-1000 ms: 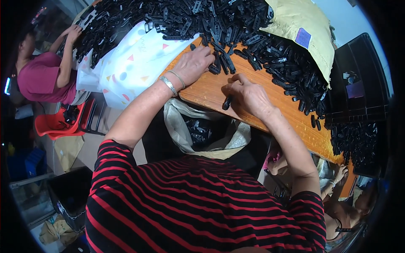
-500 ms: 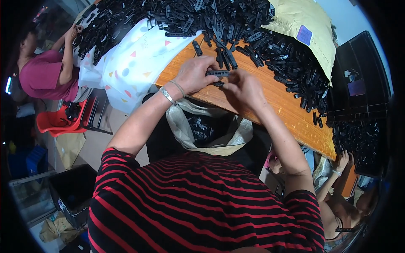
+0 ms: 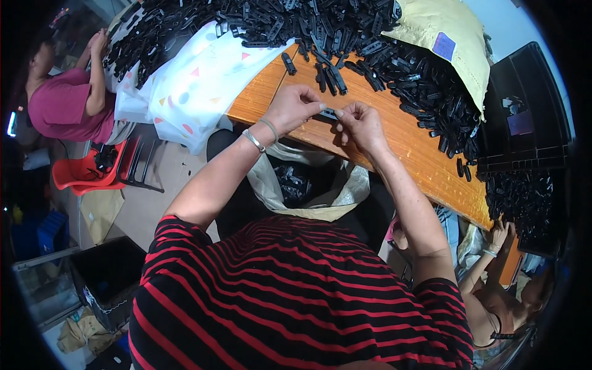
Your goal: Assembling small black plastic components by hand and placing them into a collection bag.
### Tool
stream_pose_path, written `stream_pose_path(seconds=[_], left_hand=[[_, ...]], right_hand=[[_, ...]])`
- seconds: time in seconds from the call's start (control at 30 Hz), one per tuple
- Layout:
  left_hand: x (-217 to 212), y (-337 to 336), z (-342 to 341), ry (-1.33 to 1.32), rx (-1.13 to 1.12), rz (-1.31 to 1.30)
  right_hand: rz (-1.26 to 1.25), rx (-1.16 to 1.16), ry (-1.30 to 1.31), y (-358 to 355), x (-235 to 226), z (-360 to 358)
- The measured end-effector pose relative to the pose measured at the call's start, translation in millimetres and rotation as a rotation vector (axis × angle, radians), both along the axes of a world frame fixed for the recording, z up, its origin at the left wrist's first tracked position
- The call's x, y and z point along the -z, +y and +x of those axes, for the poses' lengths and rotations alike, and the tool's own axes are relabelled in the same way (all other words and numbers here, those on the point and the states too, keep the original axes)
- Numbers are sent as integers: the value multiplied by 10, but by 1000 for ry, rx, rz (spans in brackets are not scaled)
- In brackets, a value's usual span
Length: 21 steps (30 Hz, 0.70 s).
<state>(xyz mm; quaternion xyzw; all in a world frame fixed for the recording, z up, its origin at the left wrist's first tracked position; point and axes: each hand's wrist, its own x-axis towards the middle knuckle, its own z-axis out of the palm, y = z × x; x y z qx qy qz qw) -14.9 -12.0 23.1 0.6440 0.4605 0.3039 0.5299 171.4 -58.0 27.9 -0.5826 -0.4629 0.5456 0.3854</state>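
Observation:
Between my two hands, just above the near edge of the wooden table (image 3: 394, 145), is a small dark elongated plastic piece (image 3: 329, 113). My left hand (image 3: 292, 110) pinches its left end with thumb and forefinger. At its other end, the thumb and forefinger of my right hand (image 3: 362, 124) are closed on it as well. Several similar black plastic pieces (image 3: 330, 75) lie loose on the wood just beyond my fingers. Below the table edge, in front of my body, an open whitish woven sack (image 3: 265, 184) holds more dark pieces.
A big heap of black pieces (image 3: 296, 24) covers the table's far side. To its right sits a yellowish sack (image 3: 431, 31); at left lies a patterned white plastic sheet (image 3: 197, 80). Co-workers sit at far left (image 3: 61, 102) and lower right (image 3: 496, 302). A red chair (image 3: 86, 176) stands left.
The piece between my hands has tilted and now shows mostly a narrow side. My right fingers have shifted to pinch its right end. The left co-worker's hands have moved up slightly.

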Motion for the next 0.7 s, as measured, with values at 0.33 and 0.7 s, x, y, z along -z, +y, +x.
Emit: stream_pose_path(seconds=[0.33,0.7], left_hand=[[102,-26,67,244,-80,212],[-82,104,64,556,73,93]], right_hand=[[-70,-14,-108,63,-3,-55],[-199,-210,-315,205,-150,37]])
